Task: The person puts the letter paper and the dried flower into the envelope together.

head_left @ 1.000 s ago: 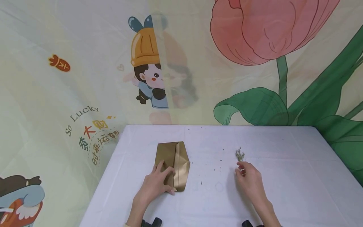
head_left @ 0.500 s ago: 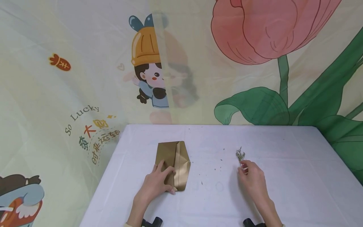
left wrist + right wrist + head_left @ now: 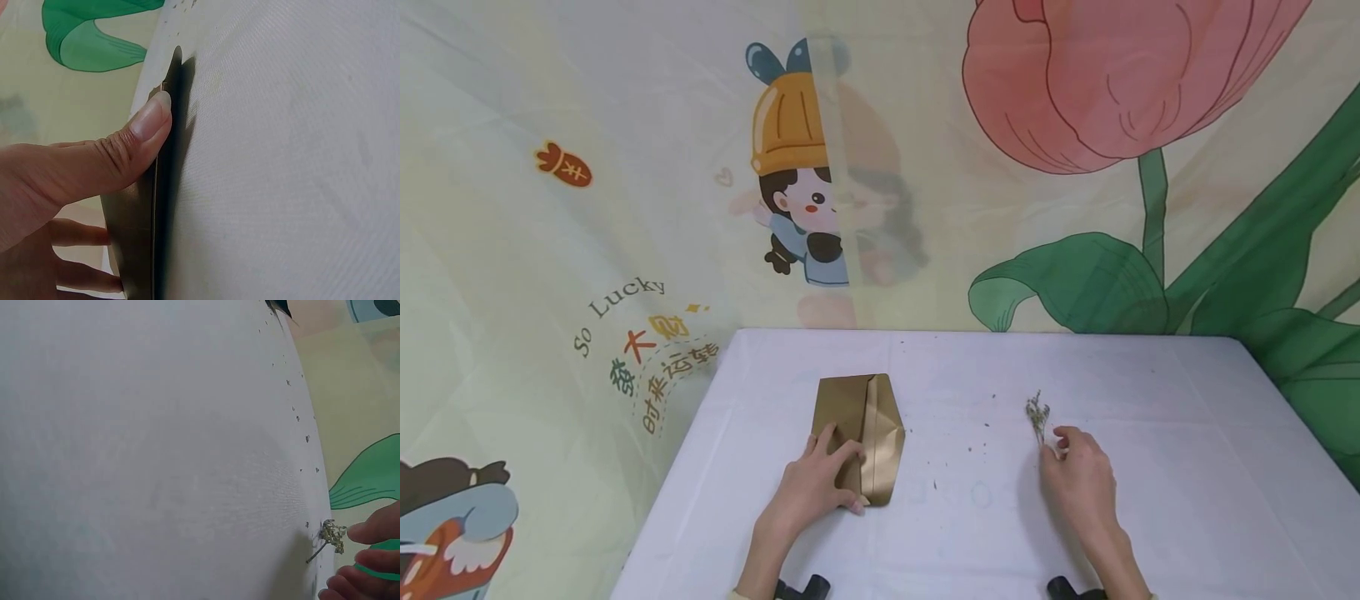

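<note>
In the head view, a gold envelope [image 3: 883, 417] lies on the white-covered table with its pointed flap to the right. My left hand [image 3: 816, 479] holds it with bent fingers on its face and the thumb at the near edge. The left wrist view shows that thumb [image 3: 147, 122] against the edge of the envelope [image 3: 134, 231]. A small sprig of dried flowers [image 3: 1037, 412] lies at the right. Beside its stem is my right hand [image 3: 1078, 475], fingers loosely bent. In the right wrist view, a gap shows between the fingertips [image 3: 365, 531] and the sprig [image 3: 333, 534].
Small dark crumbs [image 3: 970, 449] are scattered on the tablecloth [image 3: 940, 550] between envelope and sprig. Behind the table hangs a printed cloth [image 3: 917, 125] with a large tulip and cartoon figures.
My right hand has shifted right and toward me, and its fingers have parted from the sprig, letting it go. The left hand and envelope stay put.
</note>
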{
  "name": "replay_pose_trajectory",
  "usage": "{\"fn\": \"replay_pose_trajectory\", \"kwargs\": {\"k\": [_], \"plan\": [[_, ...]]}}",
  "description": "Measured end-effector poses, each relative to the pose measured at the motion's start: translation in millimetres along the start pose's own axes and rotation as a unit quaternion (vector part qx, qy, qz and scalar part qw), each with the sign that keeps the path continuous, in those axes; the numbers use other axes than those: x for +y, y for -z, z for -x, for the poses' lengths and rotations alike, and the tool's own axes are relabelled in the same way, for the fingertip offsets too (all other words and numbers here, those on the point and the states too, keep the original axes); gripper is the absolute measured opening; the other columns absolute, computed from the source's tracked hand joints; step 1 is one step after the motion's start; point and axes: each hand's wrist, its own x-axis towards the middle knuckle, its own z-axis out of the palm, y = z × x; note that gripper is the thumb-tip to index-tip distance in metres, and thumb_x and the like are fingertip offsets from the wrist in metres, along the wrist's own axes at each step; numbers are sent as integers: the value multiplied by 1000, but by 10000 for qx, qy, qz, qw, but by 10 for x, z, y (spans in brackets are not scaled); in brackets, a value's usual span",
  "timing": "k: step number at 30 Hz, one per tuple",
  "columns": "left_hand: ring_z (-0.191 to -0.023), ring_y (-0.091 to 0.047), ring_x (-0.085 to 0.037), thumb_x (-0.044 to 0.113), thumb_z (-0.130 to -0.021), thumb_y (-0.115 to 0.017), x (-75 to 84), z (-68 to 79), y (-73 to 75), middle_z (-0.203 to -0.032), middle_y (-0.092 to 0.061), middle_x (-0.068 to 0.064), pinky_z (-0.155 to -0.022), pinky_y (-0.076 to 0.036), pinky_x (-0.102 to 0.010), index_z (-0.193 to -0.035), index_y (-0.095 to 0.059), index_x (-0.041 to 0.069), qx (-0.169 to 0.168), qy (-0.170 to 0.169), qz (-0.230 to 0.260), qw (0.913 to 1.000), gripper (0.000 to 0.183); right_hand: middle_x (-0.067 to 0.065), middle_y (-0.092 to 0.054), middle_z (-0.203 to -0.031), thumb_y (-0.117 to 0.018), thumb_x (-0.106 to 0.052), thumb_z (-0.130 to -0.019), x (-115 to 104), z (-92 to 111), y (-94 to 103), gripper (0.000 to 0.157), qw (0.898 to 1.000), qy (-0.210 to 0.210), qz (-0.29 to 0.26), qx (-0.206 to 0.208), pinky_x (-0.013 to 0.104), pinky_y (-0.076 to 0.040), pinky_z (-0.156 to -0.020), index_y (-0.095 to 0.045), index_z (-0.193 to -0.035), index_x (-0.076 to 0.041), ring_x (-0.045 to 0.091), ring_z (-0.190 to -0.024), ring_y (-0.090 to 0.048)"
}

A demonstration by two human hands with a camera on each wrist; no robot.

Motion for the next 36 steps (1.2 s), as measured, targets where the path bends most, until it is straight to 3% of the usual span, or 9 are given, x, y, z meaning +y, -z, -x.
{"fn": "replay_pose_trajectory", "kwargs": {"k": [8,25,36], "plan": [[-135,-38,-69,43,-64,-92,3,6,10,-157,-38,-30,-78,-50,-73,-123,-61,30,-28,14,-7,10000,68,26,-66,-90,-72,-8,-87,29,-56,-8,34,9990,-295,159,-285,48,-50,-58,-65,-114,13,35,-72,-64],[-135,-37,-69,44,-64,-92,13,1,0,-158,-38,-30,-80,-48,-76,-125,-61,31,-45,33,1,10000,70,35,-67,-100,-70,-12,-88,6,-156,-45,41,9964,-358,386,-661,54,-54,-59,-63,-116,17,45,-80,-68],[-134,-38,-70,44,-63,-93,22,7,1,-157,-38,-29,-78,-50,-74,-122,-61,32,3,-10,-50,10000,68,32,-66,-102,-69,-9,-88,4,-178,-77,36,9953,-312,551,-739,52,-54,-57,-66,-113,16,43,-78,-68]]}}
